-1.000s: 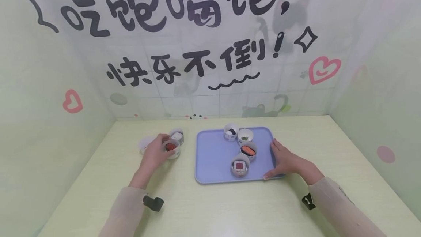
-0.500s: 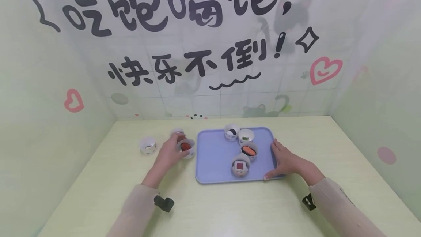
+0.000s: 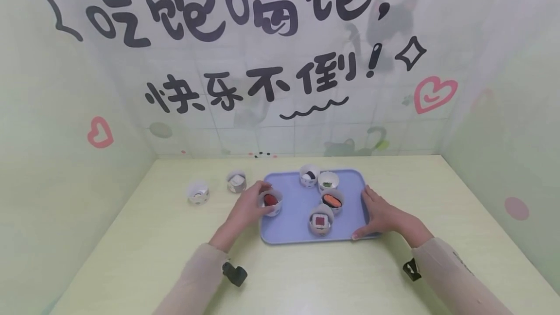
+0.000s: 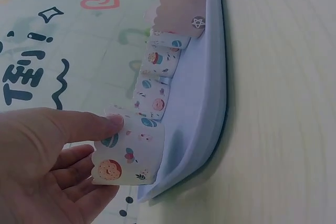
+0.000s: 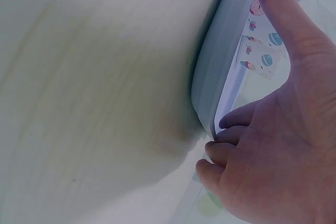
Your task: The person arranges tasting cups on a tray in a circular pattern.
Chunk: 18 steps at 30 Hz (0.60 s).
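Observation:
My left hand (image 3: 246,206) pinches a small white paper baking cup (image 4: 137,153) with scalloped edges and printed cookies. A piece of sushi with a red topping (image 3: 270,200) sits inside. This cup is over the left part of the blue tray (image 3: 288,225); whether it touches the tray I cannot tell. At the tray's right front corner lies my right hand (image 3: 385,215), thumb on the front rim and fingers against the right rim. Several filled cups stand on the tray, among them one with orange-topped sushi (image 3: 331,201) and one with a square roll (image 3: 320,221).
Left of the tray, two more cups stand on the table: a white cup (image 3: 198,193) and a cup with a white piece (image 3: 236,182). Behind the table rises a wall (image 3: 302,135) with large dark lettering, and side walls close in both ends.
My left hand has carried the cup with the red-topped sushi rightward from the table to over the tray's left side. The right hand and the tray have stayed put.

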Each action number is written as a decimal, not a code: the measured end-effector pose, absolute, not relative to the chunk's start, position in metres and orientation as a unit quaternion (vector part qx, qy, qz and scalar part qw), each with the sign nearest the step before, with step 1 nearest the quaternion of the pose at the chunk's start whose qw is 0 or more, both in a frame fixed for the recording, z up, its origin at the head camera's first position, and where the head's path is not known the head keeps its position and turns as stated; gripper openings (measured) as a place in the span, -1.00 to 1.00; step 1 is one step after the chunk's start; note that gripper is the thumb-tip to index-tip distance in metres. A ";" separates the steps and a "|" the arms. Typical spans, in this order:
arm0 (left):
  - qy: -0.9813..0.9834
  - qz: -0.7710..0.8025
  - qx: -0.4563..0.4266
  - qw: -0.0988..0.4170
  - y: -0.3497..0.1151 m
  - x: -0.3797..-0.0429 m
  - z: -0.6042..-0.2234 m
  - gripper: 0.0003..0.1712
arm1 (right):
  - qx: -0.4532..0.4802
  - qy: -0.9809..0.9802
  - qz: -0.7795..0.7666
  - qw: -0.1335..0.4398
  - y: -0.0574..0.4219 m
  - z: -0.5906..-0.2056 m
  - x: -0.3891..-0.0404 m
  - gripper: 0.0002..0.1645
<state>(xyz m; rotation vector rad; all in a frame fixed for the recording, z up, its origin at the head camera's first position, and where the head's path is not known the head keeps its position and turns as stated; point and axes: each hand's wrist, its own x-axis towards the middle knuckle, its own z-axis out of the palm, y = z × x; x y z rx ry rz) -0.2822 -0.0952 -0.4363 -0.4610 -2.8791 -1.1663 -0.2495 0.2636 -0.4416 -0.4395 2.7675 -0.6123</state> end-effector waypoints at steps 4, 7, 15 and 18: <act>-0.911 -0.375 -0.170 0.003 -0.085 -0.281 -0.438 -0.34 | -0.151 0.956 -0.212 0.137 0.264 -0.443 -0.250 0.62; -0.907 -0.382 -0.178 -0.003 -0.079 -0.279 -0.439 -0.34 | -0.151 0.956 -0.211 0.137 0.264 -0.444 -0.251 0.61; -0.900 -0.389 -0.197 -0.026 -0.064 -0.275 -0.438 -0.33 | -0.148 0.957 -0.205 0.139 0.264 -0.444 -0.251 0.62; -0.898 -0.388 -0.207 -0.033 -0.059 -0.274 -0.438 -0.33 | -0.145 0.958 -0.205 0.140 0.264 -0.444 -0.252 0.63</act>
